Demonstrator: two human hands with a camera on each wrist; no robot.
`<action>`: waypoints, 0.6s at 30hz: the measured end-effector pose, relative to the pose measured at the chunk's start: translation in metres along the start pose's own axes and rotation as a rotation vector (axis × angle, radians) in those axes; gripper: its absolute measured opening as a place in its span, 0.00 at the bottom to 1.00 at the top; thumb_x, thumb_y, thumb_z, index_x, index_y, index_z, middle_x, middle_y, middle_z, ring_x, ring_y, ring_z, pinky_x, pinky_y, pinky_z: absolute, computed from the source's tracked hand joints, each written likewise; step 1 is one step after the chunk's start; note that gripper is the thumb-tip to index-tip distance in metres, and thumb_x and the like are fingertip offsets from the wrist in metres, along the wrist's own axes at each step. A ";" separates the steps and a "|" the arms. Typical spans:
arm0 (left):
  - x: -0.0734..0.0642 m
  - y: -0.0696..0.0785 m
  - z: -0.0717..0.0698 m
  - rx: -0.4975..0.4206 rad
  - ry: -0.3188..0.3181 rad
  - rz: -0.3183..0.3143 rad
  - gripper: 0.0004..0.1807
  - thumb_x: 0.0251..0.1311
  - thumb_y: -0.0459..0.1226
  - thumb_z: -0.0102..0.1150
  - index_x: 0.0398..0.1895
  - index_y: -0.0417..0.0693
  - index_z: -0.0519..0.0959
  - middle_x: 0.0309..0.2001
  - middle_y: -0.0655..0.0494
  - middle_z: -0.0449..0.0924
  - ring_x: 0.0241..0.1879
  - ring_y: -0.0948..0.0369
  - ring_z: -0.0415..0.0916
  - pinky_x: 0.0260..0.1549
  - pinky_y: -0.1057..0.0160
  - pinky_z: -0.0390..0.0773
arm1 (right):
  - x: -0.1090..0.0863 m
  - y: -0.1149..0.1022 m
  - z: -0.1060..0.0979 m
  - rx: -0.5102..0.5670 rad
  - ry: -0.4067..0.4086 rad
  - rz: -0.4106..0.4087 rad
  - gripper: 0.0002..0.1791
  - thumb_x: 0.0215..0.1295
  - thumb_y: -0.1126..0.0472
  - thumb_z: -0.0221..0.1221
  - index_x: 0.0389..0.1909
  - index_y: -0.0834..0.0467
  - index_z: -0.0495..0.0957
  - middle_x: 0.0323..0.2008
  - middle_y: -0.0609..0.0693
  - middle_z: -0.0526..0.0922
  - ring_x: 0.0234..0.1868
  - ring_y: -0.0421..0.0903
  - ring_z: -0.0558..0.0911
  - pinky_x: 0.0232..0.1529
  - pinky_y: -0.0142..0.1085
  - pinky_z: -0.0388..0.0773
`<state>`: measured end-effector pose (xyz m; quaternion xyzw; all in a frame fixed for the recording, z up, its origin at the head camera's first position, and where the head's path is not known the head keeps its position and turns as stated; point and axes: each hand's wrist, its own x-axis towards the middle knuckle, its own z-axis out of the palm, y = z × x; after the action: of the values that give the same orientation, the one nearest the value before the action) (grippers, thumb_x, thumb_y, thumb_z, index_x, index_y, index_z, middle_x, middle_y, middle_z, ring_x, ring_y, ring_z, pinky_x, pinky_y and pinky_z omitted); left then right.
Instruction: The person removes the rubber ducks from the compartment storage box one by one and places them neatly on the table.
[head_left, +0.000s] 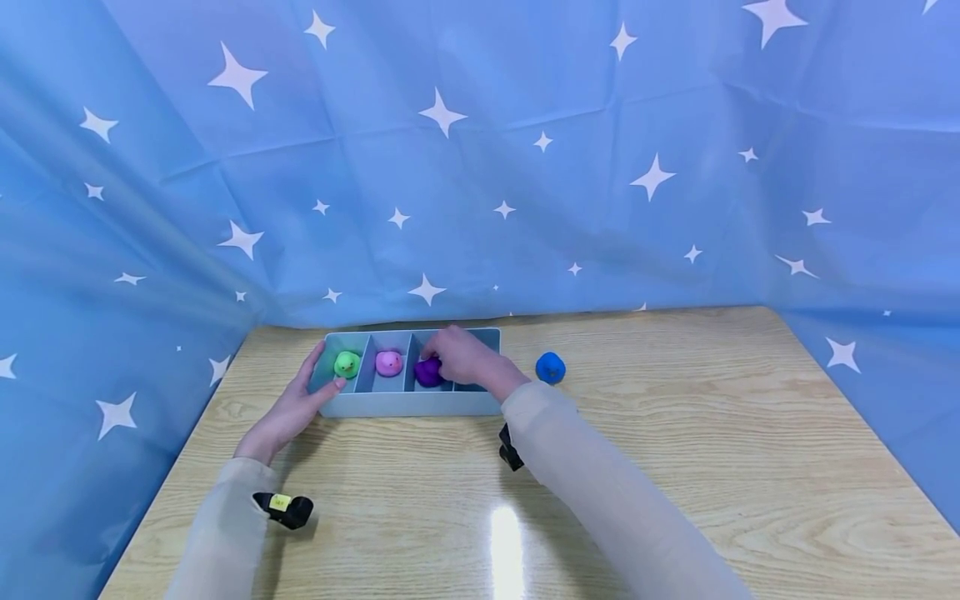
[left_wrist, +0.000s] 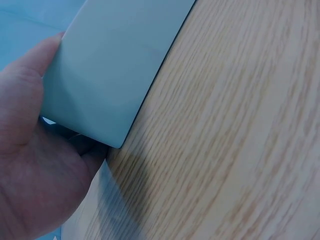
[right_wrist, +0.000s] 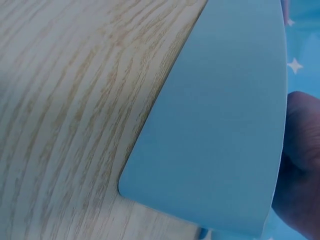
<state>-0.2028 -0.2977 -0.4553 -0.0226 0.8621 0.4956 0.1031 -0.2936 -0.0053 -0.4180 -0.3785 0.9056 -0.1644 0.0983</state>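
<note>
A long pale blue box (head_left: 412, 405) divided into compartments stands near the table's back edge. My left hand (head_left: 288, 412) grips its left end, thumb at the front rim; the left wrist view shows the palm against the box's corner. A green rubber duck (head_left: 347, 364) sits in the leftmost compartment, a pink duck (head_left: 388, 362) in the one beside it. Reaching into the third compartment, my right hand (head_left: 467, 358) has its fingertips on a purple duck (head_left: 427, 372) and pinches it. The right forearm and hand partly cover the rightmost compartment. In the right wrist view the box's front wall (right_wrist: 215, 125) hides the fingers.
A blue duck (head_left: 551, 367) lies on the wooden table (head_left: 712, 433) just right of the box. Behind and to the sides hangs a blue cloth (head_left: 525, 183) with white stars. Each wrist carries a small black camera (head_left: 288, 509).
</note>
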 end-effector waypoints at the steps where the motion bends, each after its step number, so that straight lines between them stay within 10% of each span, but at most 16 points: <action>1: 0.000 0.000 0.000 -0.001 -0.001 0.000 0.48 0.77 0.51 0.52 0.84 0.65 0.29 0.82 0.39 0.26 0.78 0.35 0.23 0.69 0.25 0.35 | 0.000 0.000 0.000 -0.003 -0.001 -0.001 0.19 0.66 0.75 0.60 0.55 0.58 0.86 0.51 0.51 0.86 0.50 0.46 0.81 0.53 0.36 0.78; 18: 0.000 -0.001 0.000 -0.004 -0.004 -0.005 0.49 0.77 0.51 0.53 0.83 0.67 0.29 0.82 0.39 0.25 0.78 0.35 0.23 0.69 0.25 0.35 | -0.004 0.003 0.004 0.138 0.001 -0.006 0.16 0.67 0.70 0.66 0.54 0.57 0.87 0.50 0.50 0.87 0.53 0.46 0.80 0.56 0.38 0.78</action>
<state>-0.2031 -0.2979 -0.4559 -0.0240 0.8609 0.4970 0.1059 -0.2920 -0.0014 -0.4227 -0.3734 0.8910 -0.2269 0.1232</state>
